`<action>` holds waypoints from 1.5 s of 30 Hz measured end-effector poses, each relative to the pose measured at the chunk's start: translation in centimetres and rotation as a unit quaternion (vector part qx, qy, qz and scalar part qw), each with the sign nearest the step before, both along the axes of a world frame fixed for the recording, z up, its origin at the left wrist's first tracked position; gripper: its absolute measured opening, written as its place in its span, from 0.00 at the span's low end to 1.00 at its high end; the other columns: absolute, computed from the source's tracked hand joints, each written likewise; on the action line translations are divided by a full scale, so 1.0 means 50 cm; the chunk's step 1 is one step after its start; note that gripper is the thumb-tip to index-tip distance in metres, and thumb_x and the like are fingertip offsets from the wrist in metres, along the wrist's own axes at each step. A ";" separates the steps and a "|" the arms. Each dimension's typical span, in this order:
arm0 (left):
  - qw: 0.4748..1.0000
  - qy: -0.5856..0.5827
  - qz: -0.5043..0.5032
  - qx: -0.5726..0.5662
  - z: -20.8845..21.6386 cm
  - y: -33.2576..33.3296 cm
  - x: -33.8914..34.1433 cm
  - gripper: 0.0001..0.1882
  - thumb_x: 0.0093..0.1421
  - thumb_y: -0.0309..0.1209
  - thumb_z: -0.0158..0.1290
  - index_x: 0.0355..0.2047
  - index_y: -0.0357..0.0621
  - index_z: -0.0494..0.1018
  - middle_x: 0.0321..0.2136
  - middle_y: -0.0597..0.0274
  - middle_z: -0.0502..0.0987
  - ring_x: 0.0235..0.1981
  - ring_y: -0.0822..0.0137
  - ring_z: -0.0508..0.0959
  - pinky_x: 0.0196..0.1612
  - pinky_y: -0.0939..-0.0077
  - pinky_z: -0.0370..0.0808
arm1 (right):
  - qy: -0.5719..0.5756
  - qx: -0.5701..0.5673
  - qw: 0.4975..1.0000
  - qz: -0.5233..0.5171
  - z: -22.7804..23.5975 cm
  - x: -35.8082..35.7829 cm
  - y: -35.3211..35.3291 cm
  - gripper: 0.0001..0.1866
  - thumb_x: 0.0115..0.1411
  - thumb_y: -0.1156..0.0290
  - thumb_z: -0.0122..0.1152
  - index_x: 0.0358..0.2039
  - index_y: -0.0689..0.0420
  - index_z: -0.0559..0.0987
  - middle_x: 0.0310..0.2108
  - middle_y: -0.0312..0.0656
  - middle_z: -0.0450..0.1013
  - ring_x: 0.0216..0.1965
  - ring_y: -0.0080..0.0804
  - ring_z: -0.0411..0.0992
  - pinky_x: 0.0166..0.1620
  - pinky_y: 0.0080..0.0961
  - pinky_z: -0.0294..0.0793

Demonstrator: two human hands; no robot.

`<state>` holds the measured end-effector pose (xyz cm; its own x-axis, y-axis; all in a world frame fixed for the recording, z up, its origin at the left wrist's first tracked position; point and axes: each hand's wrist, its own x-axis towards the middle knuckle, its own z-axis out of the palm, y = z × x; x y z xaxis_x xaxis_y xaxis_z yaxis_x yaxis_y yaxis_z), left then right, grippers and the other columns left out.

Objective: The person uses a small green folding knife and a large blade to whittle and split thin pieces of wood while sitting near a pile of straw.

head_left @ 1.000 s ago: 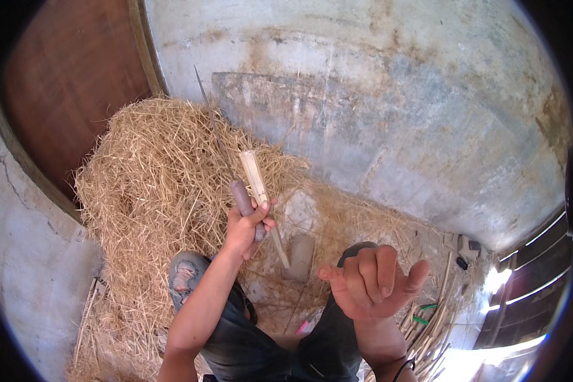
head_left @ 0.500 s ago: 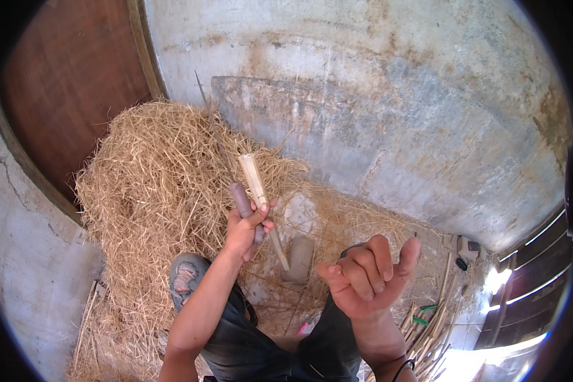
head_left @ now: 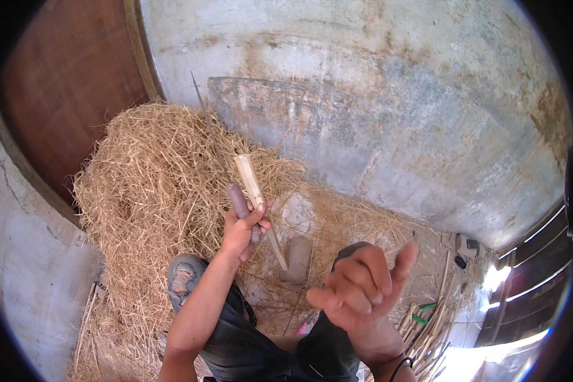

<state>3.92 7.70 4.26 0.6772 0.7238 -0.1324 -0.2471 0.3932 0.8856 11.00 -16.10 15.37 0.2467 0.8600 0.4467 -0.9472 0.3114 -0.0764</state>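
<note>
My left hand (head_left: pixel 240 230) is closed round two things at once. One is a long thin-bladed knife (head_left: pixel 238 198) with a round brownish-grey handle, its narrow blade slanting up and left across the straw. The other is a pale split bamboo piece (head_left: pixel 247 176), pinched by the thumb; its narrower lower end points down to the right. My right hand (head_left: pixel 363 290) is raised above my right knee, slightly blurred, palm side toward me. Its thumb and the outer finger on the opposite side stick out while the middle fingers curl in. Nothing shows in it.
A large straw heap (head_left: pixel 146 172) lies left, against a brown door (head_left: pixel 76 95) and a stained wall (head_left: pixel 363 114). Between my knees on the floor stands a greyish block (head_left: pixel 297 258). Thin sticks (head_left: pixel 436 325) lie right, near a dark-and-grey object (head_left: pixel 467 247).
My right hand has shifted slightly left and down, its outer finger reaching further left. My left hand, with the knife and bamboo piece, has barely moved; the whole view has shifted slightly.
</note>
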 end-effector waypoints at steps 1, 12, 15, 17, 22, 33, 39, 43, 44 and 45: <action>1.000 -0.002 0.000 -0.002 0.001 -0.003 0.005 0.13 0.66 0.29 0.58 0.46 0.33 0.75 0.44 0.55 0.82 0.24 0.74 0.78 0.28 0.80 0.75 | -0.048 0.046 0.998 0.004 0.012 -0.006 -0.006 0.34 0.68 0.35 0.45 0.17 0.50 0.69 0.10 0.28 0.56 0.11 0.21 0.53 0.50 0.46 0.62; 1.000 -0.008 -0.004 -0.003 0.001 -0.004 0.008 0.13 0.66 0.30 0.59 0.45 0.33 0.75 0.45 0.54 0.82 0.24 0.75 0.78 0.28 0.80 0.75 | -0.251 0.182 0.951 -0.017 0.066 -0.025 -0.027 0.36 0.67 0.36 0.50 0.13 0.54 0.70 0.08 0.30 0.54 0.10 0.25 0.50 0.40 0.51 0.66; 1.000 -0.002 -0.008 0.000 -0.005 -0.003 0.007 0.13 0.66 0.30 0.59 0.45 0.32 0.75 0.45 0.54 0.82 0.24 0.75 0.78 0.28 0.80 0.75 | -0.219 0.133 0.963 -0.086 0.014 -0.003 -0.011 0.36 0.65 0.34 0.53 0.16 0.55 0.72 0.10 0.30 0.57 0.12 0.23 0.54 0.48 0.57 0.63; 1.000 -0.001 -0.007 -0.001 -0.004 0.003 0.001 0.13 0.66 0.30 0.59 0.45 0.32 0.75 0.45 0.54 0.81 0.24 0.74 0.78 0.28 0.80 0.75 | -0.180 0.070 0.971 -0.144 0.000 0.000 -0.001 0.34 0.65 0.36 0.53 0.18 0.56 0.74 0.12 0.30 0.60 0.13 0.23 0.59 0.55 0.61 0.61; 1.000 0.002 -0.007 -0.010 -0.007 0.004 -0.001 0.14 0.66 0.30 0.59 0.45 0.32 0.75 0.45 0.54 0.82 0.24 0.75 0.78 0.28 0.80 0.75 | -0.143 0.016 0.978 -0.153 -0.019 0.007 0.009 0.33 0.65 0.36 0.51 0.21 0.55 0.72 0.13 0.31 0.63 0.14 0.23 0.63 0.64 0.64 0.54; 1.000 0.000 -0.008 0.000 -0.006 0.001 0.005 0.13 0.66 0.30 0.59 0.46 0.33 0.74 0.45 0.54 0.82 0.24 0.74 0.78 0.27 0.81 0.75 | -0.139 0.038 0.981 -0.131 -0.023 0.015 0.012 0.26 0.66 0.44 0.55 0.27 0.57 0.72 0.20 0.33 0.66 0.19 0.24 0.65 0.66 0.61 0.54; 1.000 -0.004 0.003 0.002 0.003 -0.003 0.001 0.12 0.66 0.30 0.58 0.44 0.33 0.75 0.45 0.55 0.82 0.24 0.74 0.78 0.28 0.80 0.75 | -0.231 -0.154 0.929 -0.244 0.021 -0.009 0.029 0.11 0.59 0.77 0.64 0.35 0.52 0.69 0.43 0.39 0.66 0.40 0.25 0.67 0.48 0.35 0.74; 1.000 -0.004 0.002 0.003 0.003 -0.004 0.002 0.12 0.66 0.30 0.58 0.44 0.34 0.75 0.44 0.55 0.82 0.24 0.74 0.77 0.29 0.79 0.74 | -0.250 -0.159 0.924 -0.242 -0.006 -0.006 0.038 0.18 0.54 0.93 0.56 0.34 0.52 0.69 0.48 0.42 0.64 0.46 0.29 0.68 0.45 0.30 0.78; 1.000 -0.004 0.002 0.004 0.001 -0.004 0.002 0.12 0.66 0.30 0.58 0.43 0.34 0.75 0.44 0.55 0.82 0.24 0.74 0.77 0.29 0.79 0.74 | -0.244 -0.146 0.929 -0.234 -0.013 -0.004 0.039 0.19 0.54 0.96 0.54 0.34 0.53 0.69 0.47 0.42 0.64 0.46 0.30 0.68 0.46 0.32 0.80; 1.000 -0.001 0.000 0.005 0.000 -0.003 0.003 0.12 0.66 0.30 0.58 0.43 0.34 0.75 0.44 0.55 0.82 0.24 0.74 0.77 0.29 0.79 0.74 | -0.230 -0.135 0.936 -0.228 -0.013 -0.004 0.039 0.18 0.55 0.95 0.54 0.35 0.54 0.70 0.47 0.43 0.65 0.48 0.31 0.69 0.48 0.36 0.82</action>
<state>4.07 7.53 4.28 0.6777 0.7249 -0.1239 -0.2487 0.3845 0.8890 10.80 -14.16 14.75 0.4503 0.8087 0.3784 -0.5673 0.5864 -0.5782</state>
